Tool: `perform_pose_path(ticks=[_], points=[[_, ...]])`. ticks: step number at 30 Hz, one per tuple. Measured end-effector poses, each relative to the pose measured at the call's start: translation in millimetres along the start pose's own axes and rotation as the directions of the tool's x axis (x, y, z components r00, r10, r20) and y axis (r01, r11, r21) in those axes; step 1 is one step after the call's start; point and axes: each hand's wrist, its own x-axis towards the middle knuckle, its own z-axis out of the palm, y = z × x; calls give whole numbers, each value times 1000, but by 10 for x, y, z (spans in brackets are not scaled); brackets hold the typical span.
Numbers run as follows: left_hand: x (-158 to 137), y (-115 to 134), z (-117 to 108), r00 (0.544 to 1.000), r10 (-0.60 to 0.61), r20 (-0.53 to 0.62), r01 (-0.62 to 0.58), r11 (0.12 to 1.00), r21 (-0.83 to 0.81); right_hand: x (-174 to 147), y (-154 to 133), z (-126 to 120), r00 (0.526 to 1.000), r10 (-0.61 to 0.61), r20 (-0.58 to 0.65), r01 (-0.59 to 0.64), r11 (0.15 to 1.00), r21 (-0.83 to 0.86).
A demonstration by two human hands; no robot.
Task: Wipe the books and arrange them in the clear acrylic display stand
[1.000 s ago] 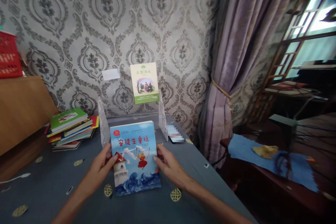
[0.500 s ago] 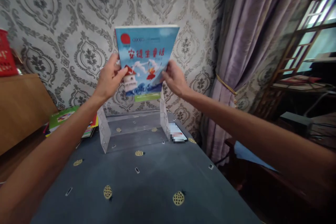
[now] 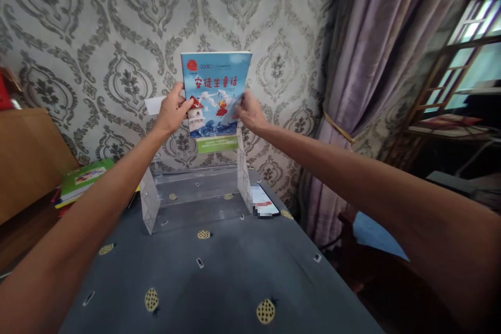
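Glossy sky-blue rectangular paperback (image 3: 215,75), red title lettering, wave artwork along the bottom, is up against the wall side, over the clear thin-walled plastic rack (image 3: 150,201). Left hand (image 3: 172,110) pinches its left edge: thumb flat on the cover, fingers curled round behind, gap closed to the book's thickness. Right hand (image 3: 251,112), a bit blurred, grips the right edge likewise, thumb in front. Can't tell if the book touches the rack. Behind it, the flat green lower band of a second book (image 3: 217,144) sticks out below. Small white rectangular card (image 3: 154,106) sits left of the left hand. Under everything: smooth grey-blue tablecloth (image 3: 227,292) with yellow dotted pineapple prints. Flat slab-shaped phone (image 3: 265,203) lies just right of the rack, screen lit. Wallpaper (image 3: 277,36) is grey damask; curtain (image 3: 376,26) is satiny mauve, in deep folds. Delta: a second ago the paperback was low in front of the rack, second book's cover in full view; half a second ago it was raised and looked larger. Now it's farther out, looks smaller.
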Motion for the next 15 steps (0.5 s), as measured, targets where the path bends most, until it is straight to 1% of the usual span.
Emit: perform_pose_path(ticks=[2,4,8,11,13,15], points=[[-21,-65,8,999,-54,-2,54,998,-39,-14,18,5,998,46,30,-48,997,63],[-30,-127,13,995,-96,-4,96,993,-74,-22,33,-3,996,66,62,-70,995,65],[-26,-214,25,990,-144,7,144,987,-70,-27,83,-55,997,22,76,-15,996,-89],[-9,-240,47,986,-164,31,164,986,-3,-30,117,-94,997,-5,79,22,977,-212],[-1,-258,65,983,-179,36,178,984,28,-41,128,-104,997,12,81,8,970,-242],[-5,-292,81,978,-209,29,209,978,-1,-61,133,-100,993,45,108,-22,978,-209]])
